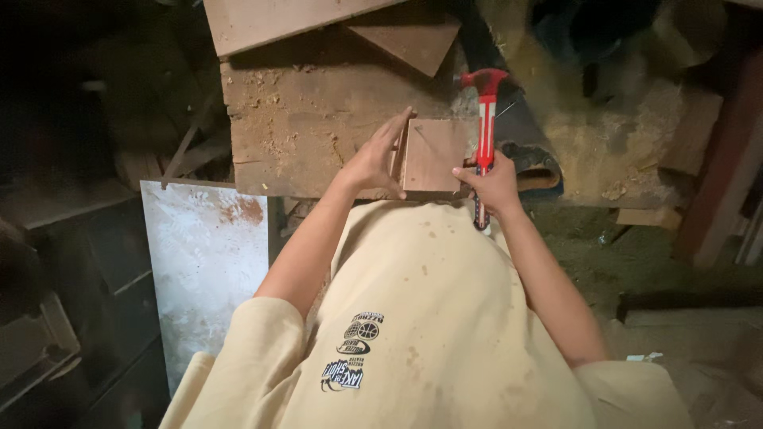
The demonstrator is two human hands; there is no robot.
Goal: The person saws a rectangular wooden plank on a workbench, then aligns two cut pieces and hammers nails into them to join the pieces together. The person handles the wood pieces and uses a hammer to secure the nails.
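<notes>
A small square wooden piece (433, 155) stands at the near edge of a rough, sawdust-covered wooden workbench (310, 119). My left hand (373, 159) presses flat against the piece's left side, fingers straight. My right hand (493, 184) grips the red and white handle of a claw hammer (485, 111) and also touches the piece's lower right corner. The hammer points away from me, its red head just past the piece's far right corner.
Flat wooden boards (318, 20) lie at the back of the bench. A white, stained panel (207, 254) leans low on the left. Dusty sacks or cloth (604, 135) sit to the right. Dark clutter fills the left side.
</notes>
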